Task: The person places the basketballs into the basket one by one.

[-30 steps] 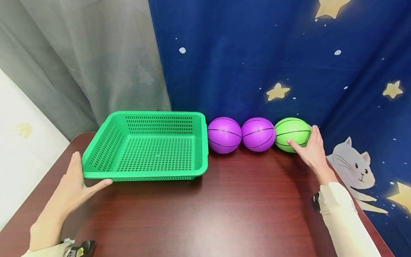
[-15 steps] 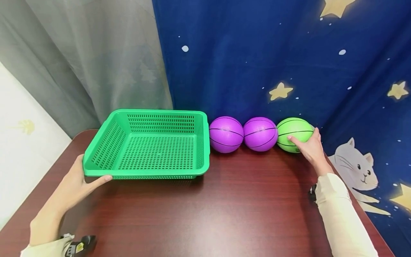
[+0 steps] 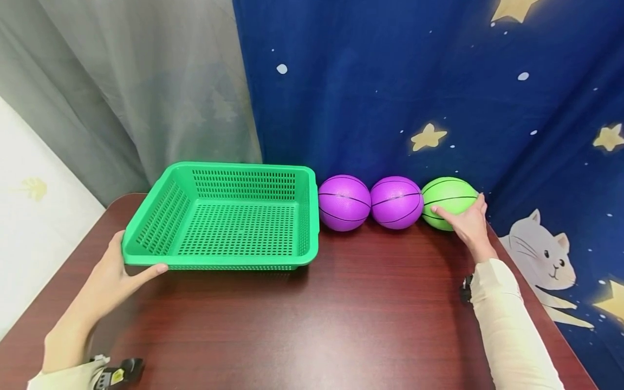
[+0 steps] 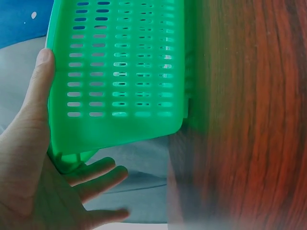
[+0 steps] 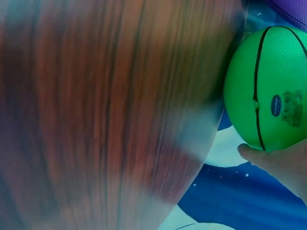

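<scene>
A green plastic basket with slotted walls sits on the table at the left. My left hand is at its front left corner, thumb along the front rim and fingers beyond the side. The left wrist view shows those fingers stretched out past the corner. Two purple balls and a light green ball, all with black basketball lines, stand in a row right of the basket. My right hand touches the green ball's right side, thumb across its front, fingers extended and partly hidden.
The dark red wooden table has its right edge close beside my right forearm. A grey curtain and a blue star-patterned curtain hang right behind the basket and balls. A white surface borders the table's left side.
My left hand has come in closer against the basket corner. My right thumb has slid further left over the green ball, and the right forearm has shifted left. Basket and balls keep their arrangement.
</scene>
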`<state>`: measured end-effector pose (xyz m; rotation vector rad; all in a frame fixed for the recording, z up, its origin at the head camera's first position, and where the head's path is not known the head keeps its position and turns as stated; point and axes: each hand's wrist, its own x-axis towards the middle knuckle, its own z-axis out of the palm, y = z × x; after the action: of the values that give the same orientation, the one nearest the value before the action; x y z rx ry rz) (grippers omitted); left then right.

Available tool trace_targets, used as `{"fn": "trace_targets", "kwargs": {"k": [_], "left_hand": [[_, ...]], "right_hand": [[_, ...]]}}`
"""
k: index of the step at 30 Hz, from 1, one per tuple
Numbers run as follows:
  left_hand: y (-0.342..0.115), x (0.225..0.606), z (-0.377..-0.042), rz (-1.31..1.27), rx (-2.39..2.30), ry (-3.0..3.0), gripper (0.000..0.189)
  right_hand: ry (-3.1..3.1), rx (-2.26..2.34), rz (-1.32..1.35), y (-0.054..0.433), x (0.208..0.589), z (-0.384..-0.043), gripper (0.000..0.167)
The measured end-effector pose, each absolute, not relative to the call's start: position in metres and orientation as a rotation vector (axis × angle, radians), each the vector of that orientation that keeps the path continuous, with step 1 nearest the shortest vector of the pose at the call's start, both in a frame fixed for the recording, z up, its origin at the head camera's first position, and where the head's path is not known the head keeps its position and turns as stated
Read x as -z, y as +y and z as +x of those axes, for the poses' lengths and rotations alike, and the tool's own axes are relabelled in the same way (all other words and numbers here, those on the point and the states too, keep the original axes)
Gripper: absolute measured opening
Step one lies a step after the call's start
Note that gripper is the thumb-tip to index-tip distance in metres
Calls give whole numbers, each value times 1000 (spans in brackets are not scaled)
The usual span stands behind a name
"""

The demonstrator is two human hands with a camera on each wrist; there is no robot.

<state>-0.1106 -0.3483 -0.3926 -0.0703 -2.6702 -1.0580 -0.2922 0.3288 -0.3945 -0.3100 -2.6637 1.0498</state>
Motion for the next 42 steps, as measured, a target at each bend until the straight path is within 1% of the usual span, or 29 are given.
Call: {"fn": "trace_targets", "kwargs": {"k": [13, 22, 27, 32, 36, 42], "left_hand": [[-348, 393, -111, -64, 1045, -2651, 95], [-349, 389, -110, -85, 1023, -2652, 94], [-346, 389, -109, -92, 1041, -2648, 94], [-345, 391, -108, -92, 1052, -2651, 94], [-345, 391, -108, -89, 1055, -2641, 95], [-345, 389, -108, -86, 1053, -2637, 94]], "right_hand": [[-2568, -1036, -333, 321, 397, -293, 109], [-2502, -1072, -467, 324, 390, -289, 106], [-2430, -1108, -500, 329, 376, -282, 105], [-2352, -1162, -474, 323, 352, -273, 101], [-2305, -1178, -393, 310, 329, -263, 96], [-2227, -1212, -179, 282, 302, -248, 89]]}}
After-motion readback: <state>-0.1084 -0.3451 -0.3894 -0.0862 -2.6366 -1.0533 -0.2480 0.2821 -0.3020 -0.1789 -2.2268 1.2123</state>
